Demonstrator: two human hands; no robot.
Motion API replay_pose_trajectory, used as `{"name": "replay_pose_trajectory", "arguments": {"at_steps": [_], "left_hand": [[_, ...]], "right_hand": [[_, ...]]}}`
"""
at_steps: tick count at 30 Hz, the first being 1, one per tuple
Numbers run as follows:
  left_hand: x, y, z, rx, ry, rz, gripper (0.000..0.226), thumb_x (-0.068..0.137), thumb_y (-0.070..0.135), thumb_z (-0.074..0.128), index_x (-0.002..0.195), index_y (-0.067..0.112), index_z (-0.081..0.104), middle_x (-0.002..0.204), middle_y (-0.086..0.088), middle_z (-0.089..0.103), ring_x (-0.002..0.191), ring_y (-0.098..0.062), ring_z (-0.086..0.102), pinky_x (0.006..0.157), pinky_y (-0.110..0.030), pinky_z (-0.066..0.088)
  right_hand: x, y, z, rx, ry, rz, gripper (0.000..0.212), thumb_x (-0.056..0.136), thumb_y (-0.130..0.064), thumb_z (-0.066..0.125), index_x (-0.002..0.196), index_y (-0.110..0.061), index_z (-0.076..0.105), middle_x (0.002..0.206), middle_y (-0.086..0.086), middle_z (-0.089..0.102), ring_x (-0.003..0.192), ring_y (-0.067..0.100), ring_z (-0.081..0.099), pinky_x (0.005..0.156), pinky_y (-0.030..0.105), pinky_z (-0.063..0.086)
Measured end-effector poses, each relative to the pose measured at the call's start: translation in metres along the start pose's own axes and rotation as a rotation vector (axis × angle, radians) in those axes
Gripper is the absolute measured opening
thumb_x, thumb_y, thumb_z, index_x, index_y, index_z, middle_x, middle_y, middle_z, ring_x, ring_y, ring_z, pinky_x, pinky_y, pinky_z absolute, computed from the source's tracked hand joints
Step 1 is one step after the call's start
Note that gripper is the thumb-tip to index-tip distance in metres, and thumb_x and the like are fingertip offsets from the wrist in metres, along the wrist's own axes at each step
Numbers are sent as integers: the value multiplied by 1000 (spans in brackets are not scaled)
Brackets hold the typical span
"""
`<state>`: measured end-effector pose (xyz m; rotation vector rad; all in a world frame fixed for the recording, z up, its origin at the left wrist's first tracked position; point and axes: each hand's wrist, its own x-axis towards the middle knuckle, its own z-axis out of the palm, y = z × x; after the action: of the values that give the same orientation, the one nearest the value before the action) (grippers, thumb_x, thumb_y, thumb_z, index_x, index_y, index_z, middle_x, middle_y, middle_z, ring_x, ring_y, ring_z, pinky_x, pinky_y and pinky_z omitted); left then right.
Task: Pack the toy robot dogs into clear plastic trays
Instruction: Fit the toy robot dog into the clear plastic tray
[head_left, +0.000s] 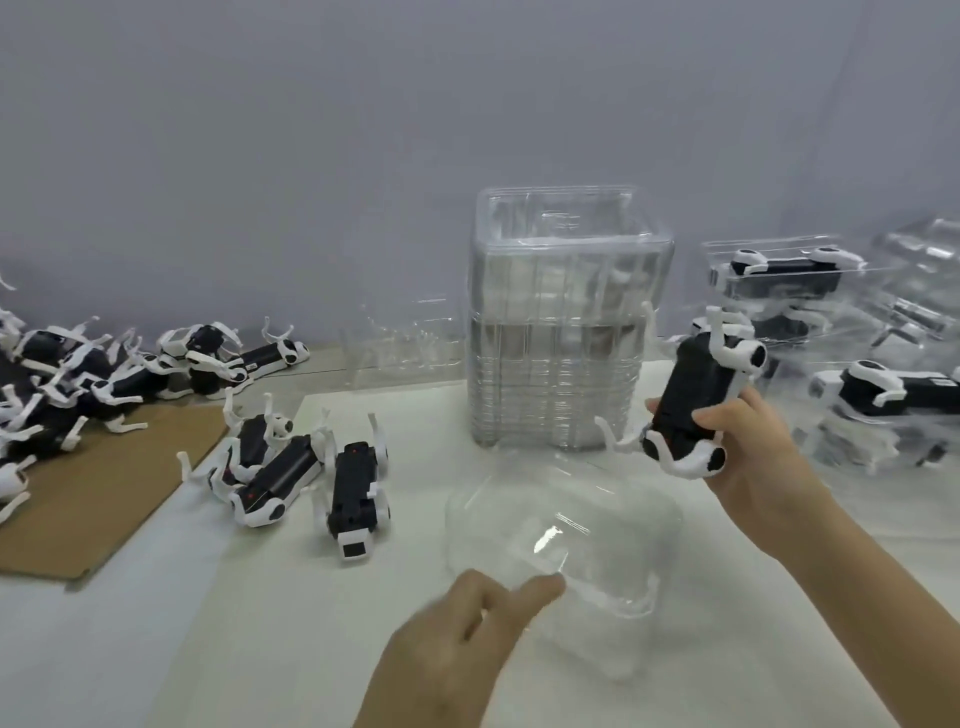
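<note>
My right hand (748, 447) grips a black-and-white toy robot dog (698, 400) belly up, held in the air right of the tray stack. A single clear plastic tray (613, 525) lies on the white table in front of me. My left hand (467, 639) touches its near left edge with the fingertips. A tall stack of empty clear trays (566, 322) stands behind it. Three loose dogs (291, 467) lie on the table to the left, and a heap of several more dogs (78, 379) lies at the far left.
Packed trays holding dogs (831, 312) are piled at the right. A brown cardboard sheet (104, 478) lies under the left heap. An empty clear tray (405, 343) sits behind, left of the stack. A grey wall closes the back.
</note>
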<state>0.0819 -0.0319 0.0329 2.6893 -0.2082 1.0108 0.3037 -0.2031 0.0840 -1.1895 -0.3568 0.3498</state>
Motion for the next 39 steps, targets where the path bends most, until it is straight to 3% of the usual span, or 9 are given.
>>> {"name": "replay_pose_trajectory", "arguments": {"at_steps": [2,5,10,13,17,24,31,36,39], "left_hand": [[5,-13,2,-188,31,-140,78,65,68,69,134,43,42,117,15,42,107,-3,51,94,-13,38],[19,-35,16,-365,-96,-495,119,34,80,79,136,60,22,152,24,11,141,9,9,108,-19,17],[14,-56,46,-738,-133,-716,115,35,70,89,130,71,25,142,46,26,137,17,24,112,-22,28],[10,-57,51,-773,-147,-697,118,38,67,90,135,66,23,139,50,26,132,22,26,103,-6,31],[11,-57,51,-811,-139,-704,119,39,70,88,137,61,22,141,49,25,132,22,27,97,-2,32],[12,-59,50,-854,-166,-698,117,42,71,86,137,67,17,144,49,20,137,20,16,104,-10,25],[12,-64,48,-885,-146,-706,118,43,74,83,140,55,18,142,51,19,135,25,11,91,8,24],[12,-63,49,-860,-149,-706,118,44,76,82,138,63,12,143,52,13,135,25,8,100,-4,19],[18,-60,51,-960,-103,-759,111,46,71,81,135,62,16,132,61,16,135,25,8,102,-12,18]], "right_hand": [[1,-2,-2,-11,10,26,36,83,-4,52,116,-15,52,93,12,67,77,22,68,69,37,57],[5,-7,0,-128,-33,65,44,72,-8,62,114,-15,50,90,14,68,71,23,69,60,38,57],[11,-13,13,-607,-379,53,44,72,-10,85,100,-31,59,88,-4,73,78,18,72,64,28,57],[19,-12,28,-950,-529,-4,38,75,-25,84,101,-43,64,85,-22,69,74,7,70,64,21,55],[29,-11,47,-1313,-670,-48,49,80,-32,79,112,-54,49,94,-15,64,67,5,65,68,25,55],[35,14,60,-1524,-907,-99,35,84,-27,74,115,-39,61,97,-21,52,99,10,54,79,28,46],[39,44,48,-1506,-782,-713,29,82,-52,71,104,-32,71,104,-7,48,96,12,32,83,26,19],[42,45,46,-1471,-807,-763,38,83,-54,69,104,-22,69,96,-4,58,90,16,50,81,30,36],[41,35,31,-1231,-512,-671,45,79,-63,61,114,-34,63,105,-19,54,100,0,47,89,23,33]]}}
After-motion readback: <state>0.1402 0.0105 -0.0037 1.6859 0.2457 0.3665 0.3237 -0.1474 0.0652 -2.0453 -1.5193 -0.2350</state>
